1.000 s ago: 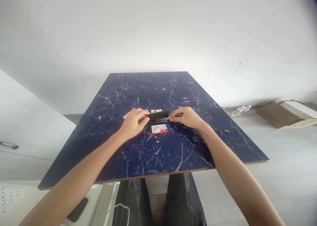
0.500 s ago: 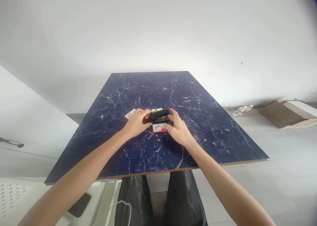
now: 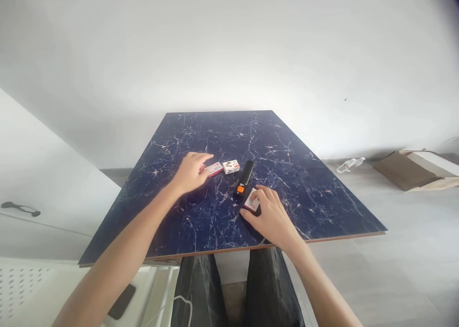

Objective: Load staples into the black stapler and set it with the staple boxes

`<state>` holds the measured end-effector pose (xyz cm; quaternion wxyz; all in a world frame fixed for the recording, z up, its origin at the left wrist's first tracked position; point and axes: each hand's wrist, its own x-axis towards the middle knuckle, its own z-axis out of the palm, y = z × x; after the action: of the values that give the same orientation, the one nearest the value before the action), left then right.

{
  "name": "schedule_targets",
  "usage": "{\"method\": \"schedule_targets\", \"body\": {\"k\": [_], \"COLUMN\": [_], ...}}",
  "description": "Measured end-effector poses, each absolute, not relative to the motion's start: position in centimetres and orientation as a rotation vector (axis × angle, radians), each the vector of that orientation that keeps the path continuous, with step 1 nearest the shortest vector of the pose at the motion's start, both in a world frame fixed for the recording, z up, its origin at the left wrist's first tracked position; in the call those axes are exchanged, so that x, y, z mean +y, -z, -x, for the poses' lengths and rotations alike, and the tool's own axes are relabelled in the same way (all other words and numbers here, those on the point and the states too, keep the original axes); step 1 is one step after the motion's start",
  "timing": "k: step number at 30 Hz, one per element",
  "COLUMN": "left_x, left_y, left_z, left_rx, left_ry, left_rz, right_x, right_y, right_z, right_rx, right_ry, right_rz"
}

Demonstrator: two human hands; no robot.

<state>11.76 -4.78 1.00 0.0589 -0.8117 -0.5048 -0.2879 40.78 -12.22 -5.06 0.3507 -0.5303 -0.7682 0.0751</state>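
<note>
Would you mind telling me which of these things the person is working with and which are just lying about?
Working with: right hand on a staple box, black stapler, left hand, red-and-white box, small white box.
Lying about: plastic bottle, cardboard box, phone.

Matt black plastic stapler point(image 3: 244, 179), glossy marbled tabletop point(image 3: 215, 131)

No word or number can be read here. The red-edged box point(image 3: 213, 169), the white box point(image 3: 231, 167) and the small box point(image 3: 251, 199) under the right hand point(image 3: 270, 217) carry printing, but it is too small.
</note>
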Motion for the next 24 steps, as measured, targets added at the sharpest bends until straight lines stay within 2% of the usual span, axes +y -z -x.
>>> {"method": "schedule_targets", "body": {"k": [2, 5, 8, 11, 13, 18, 24], "left_x": [-3.4, -2.5, -2.8, -3.0, -2.6, -1.5, -3.4], "left_y": [-1.3, -1.3, -1.3, -1.6, -1.7, -1.7, -2.7], "left_z": [-9.1, -6.9, -7.4, -9.0, -10.2, -11.8, -11.8], "left_rx": [-1.608, -1.606, -1.587, -1.592, -1.525, -1.381, -1.447], "left_ry": [0.677, 0.598, 0.752, 1.073, 1.127, 0.702, 0.540], "left_rz": [2.465, 2.643, 2.643, 2.467, 2.507, 2.903, 3.093], "right_x": [-12.4, -11.8, -11.5, -11.7, -11.9, -12.0, -11.9], "right_y": [5.3, 5.6, 6.0, 6.4, 6.6, 6.5, 6.4], "right_z": [-41.4, -42.1, -42.3, -42.1, -41.9, -41.5, -41.5], "right_rx": [-2.093, -2.084, -2.033, -2.032, -2.034, -2.015, -2.016], "right_ry": [-0.154, -0.153, -0.126, -0.073, -0.041, -0.012, -0.023], "right_rz": [1.340, 1.362, 1.329, 1.280, 1.266, 1.218, 1.238]}}
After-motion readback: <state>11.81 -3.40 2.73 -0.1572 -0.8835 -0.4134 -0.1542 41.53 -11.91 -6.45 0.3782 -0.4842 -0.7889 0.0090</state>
